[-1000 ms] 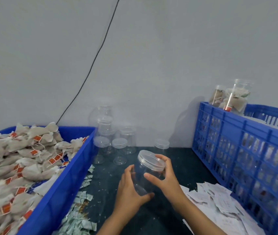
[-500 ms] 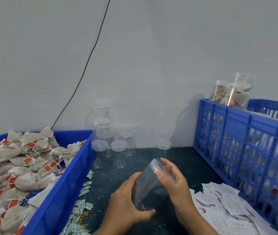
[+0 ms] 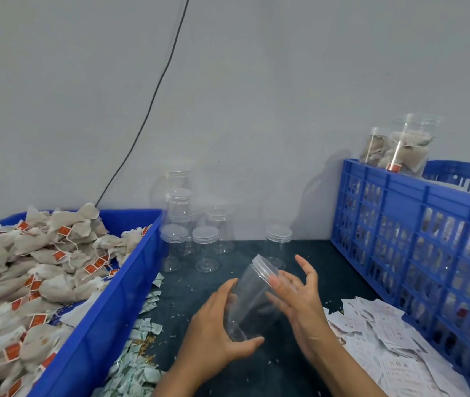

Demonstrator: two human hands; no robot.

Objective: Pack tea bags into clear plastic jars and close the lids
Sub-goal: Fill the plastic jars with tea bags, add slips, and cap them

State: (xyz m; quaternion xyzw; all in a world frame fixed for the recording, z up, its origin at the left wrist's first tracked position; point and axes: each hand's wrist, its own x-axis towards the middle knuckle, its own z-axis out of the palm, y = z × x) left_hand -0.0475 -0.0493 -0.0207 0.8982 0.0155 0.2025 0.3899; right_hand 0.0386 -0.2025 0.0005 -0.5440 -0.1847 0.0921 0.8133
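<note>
Above the dark worktop [image 3: 308, 253], the left hand [image 3: 213, 336] grips a tilted, empty clear jar [image 3: 249, 305]; the right hand [image 3: 299, 296], fingers spread, touches its lid [image 3: 265, 266]. Light, slippery, thin-walled: probably best held round the body.

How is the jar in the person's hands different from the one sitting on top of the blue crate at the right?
The held jar is empty, while the crate-top jar is packed with tea bags. The held jar is tilted, its lid leaning up and to the right; the crate-top jar stands upright. The held jar is gripped by the left hand, with the right hand open beside the lid; nothing touches the other. Both are clear plastic.
</note>
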